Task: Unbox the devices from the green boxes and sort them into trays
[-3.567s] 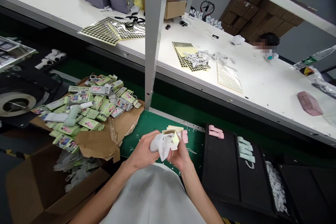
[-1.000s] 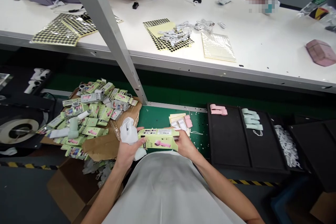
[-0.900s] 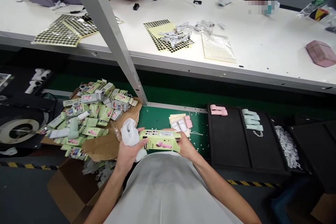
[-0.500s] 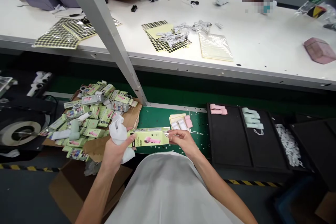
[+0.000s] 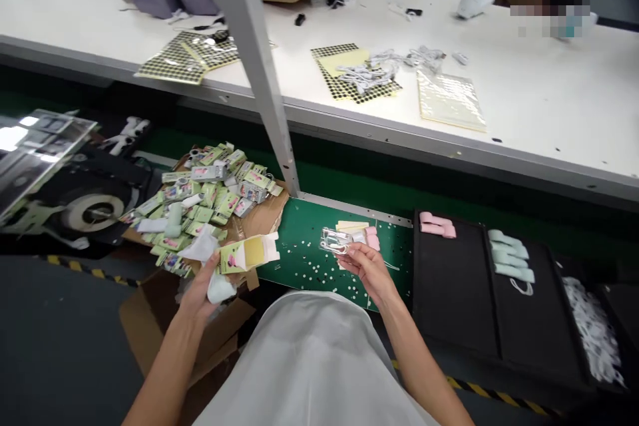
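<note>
My left hand (image 5: pixel 202 289) is closed around a crumpled white plastic bag (image 5: pixel 210 266) and a light green product box (image 5: pixel 244 254) whose end flaps stand open, pointing right. It hovers over an open cardboard carton (image 5: pixel 154 319) at the lower left. My right hand (image 5: pixel 367 266) pinches a small clear packet with a white cable (image 5: pixel 334 241) above the green mat (image 5: pixel 309 259). Just beyond that packet lie yellow paper slips and a pink part (image 5: pixel 370 238).
A heap of green boxes (image 5: pixel 204 196) lies on torn cardboard at left. Black trays (image 5: pixel 449 286) at right hold pink parts (image 5: pixel 436 225), mint parts (image 5: pixel 509 256) and white cables (image 5: pixel 592 326). A slanted grey post (image 5: pixel 259 60) rises to the white bench (image 5: pixel 524 100). Another person sits far right.
The green box has left my right hand and gone left with my left hand, its flaps now open. My right hand has drawn a clear cable packet out. The view shifted left.
</note>
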### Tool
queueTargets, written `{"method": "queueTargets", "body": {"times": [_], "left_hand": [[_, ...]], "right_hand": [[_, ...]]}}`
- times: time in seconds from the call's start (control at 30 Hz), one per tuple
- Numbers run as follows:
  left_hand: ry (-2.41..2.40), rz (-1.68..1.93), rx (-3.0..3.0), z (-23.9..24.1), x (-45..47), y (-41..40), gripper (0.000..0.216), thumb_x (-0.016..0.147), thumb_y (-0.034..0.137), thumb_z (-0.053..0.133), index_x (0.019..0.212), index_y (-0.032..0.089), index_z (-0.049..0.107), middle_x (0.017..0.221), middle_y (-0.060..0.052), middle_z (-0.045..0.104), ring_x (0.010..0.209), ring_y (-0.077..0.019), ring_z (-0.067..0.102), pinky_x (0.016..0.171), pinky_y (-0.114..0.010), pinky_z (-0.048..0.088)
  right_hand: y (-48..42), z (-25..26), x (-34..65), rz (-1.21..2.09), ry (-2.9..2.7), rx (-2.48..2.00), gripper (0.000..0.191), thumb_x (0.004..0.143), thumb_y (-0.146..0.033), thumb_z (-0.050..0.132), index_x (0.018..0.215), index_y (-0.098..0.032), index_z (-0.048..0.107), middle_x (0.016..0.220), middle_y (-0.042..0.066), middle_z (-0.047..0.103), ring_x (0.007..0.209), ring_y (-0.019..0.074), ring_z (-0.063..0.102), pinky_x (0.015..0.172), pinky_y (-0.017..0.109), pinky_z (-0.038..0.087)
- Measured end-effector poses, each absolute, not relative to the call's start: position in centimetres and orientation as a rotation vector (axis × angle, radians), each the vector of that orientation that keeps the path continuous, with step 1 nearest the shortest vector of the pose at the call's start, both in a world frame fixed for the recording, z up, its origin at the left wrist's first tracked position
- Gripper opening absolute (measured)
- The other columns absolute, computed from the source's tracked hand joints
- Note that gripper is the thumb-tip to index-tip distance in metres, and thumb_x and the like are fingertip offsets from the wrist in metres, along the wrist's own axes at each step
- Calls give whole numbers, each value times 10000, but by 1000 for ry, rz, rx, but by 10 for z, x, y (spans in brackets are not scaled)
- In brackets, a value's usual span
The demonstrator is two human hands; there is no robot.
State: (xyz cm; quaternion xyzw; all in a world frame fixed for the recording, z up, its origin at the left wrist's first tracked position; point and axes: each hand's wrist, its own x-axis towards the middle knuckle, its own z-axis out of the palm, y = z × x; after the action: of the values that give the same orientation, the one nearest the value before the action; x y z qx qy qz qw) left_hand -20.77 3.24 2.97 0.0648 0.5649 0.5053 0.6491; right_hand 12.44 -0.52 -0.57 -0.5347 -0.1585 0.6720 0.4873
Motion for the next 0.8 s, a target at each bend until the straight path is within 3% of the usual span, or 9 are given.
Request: {"method": "queueTargets", "body": {"times": [0.1, 0.27, 0.4, 0.5, 0.57, 0.67, 0.8], "left_hand": [[1219, 1329, -26, 28, -231, 4, 97, 908, 266, 668, 855, 185, 659, 626, 28, 612, 392, -85, 419, 377, -219, 424], [1188, 1725, -296, 34, -283, -78, 331, 1053, 350, 410, 940, 185, 675, 742, -12, 652, 421, -54, 373, 396, -176, 396], [1221, 1985, -493, 43, -309, -163, 502, 1081, 374, 250, 905, 168, 673, 786, -31, 665, 423, -40, 346, 396, -157, 386], [1248, 2115, -559, 49, -308, -222, 457, 1074, 376, 302, 919, 176, 682, 773, -16, 644, 421, -37, 328, 400, -154, 384], [1265, 2178, -609, 52, -301, -251, 374, 1053, 361, 390, 905, 177, 679, 709, -1, 598, 422, -47, 330, 396, -162, 379], [1253, 2249, -718, 51, -288, -278, 210, 990, 312, 545, 900, 166, 666, 677, 9, 579, 416, -52, 341, 386, -174, 374], [1232, 2266, -776, 34, -283, -291, 77, 921, 247, 641, 922, 173, 659, 629, 28, 566, 399, -60, 369, 376, -185, 366]], "right_hand": [[-4, -26, 120, 1626, -469, -1390, 414, 641, -530, 885, 852, -204, 740, 933, 65, 796, 972, 294, 762, 964, 483, 602], [0, -69, 76, 1789, -703, -1490, 459, 618, -568, 861, 858, -202, 723, 922, 77, 798, 939, 290, 767, 912, 466, 620], [-20, -98, -14, 2080, -1078, -1467, 567, 583, -704, 771, 829, -201, 682, 878, 90, 792, 892, 284, 770, 893, 449, 605], [-57, -112, -94, 2323, -1344, -1335, 581, 587, -719, 748, 816, -188, 688, 815, 91, 779, 865, 296, 769, 839, 438, 605], [-84, -115, -137, 2456, -1514, -1228, 521, 548, -634, 825, 794, -189, 712, 761, 80, 768, 853, 314, 764, 824, 444, 598], [-113, -113, -177, 2546, -1789, -1058, 417, 471, -461, 919, 756, -219, 735, 789, 73, 776, 928, 340, 747, 931, 478, 550], [-106, -113, -185, 2552, -1965, -847, 360, 657, -508, 806, 890, -236, 762, 930, 74, 792, 978, 300, 739, 972, 456, 531]]}}
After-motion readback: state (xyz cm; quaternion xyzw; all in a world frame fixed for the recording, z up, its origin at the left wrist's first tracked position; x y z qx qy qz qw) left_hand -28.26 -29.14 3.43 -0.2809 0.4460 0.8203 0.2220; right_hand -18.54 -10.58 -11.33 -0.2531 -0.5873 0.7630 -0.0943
